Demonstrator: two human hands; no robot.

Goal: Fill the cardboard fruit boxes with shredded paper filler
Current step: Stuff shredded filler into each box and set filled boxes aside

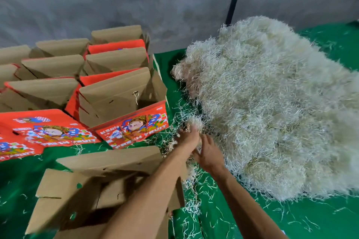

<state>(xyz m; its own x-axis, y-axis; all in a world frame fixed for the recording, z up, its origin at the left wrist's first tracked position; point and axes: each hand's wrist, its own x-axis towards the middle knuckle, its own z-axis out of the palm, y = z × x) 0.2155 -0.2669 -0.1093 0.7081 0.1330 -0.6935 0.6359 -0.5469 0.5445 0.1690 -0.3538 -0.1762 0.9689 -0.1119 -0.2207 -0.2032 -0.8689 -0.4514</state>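
Observation:
A big heap of pale shredded paper (pixel 272 106) covers the right half of the green floor. My left hand (pixel 189 135) is closed around a small tuft of shredded paper (pixel 194 122) at the heap's near left edge. Just to its right, my right hand (pixel 210 153) reaches into the same edge with fingers spread and nothing clearly gripped. An open brown cardboard box (pixel 93 186) with raised flaps stands directly below my left forearm. Its inside looks dark and mostly hidden by the arm.
Several open fruit boxes with red printed sides (pixel 134 128) stand in rows at the left, flaps up. The green floor cover (pixel 233 217) is littered with loose paper strands. A grey wall and a black pole (pixel 232 6) rise behind the heap.

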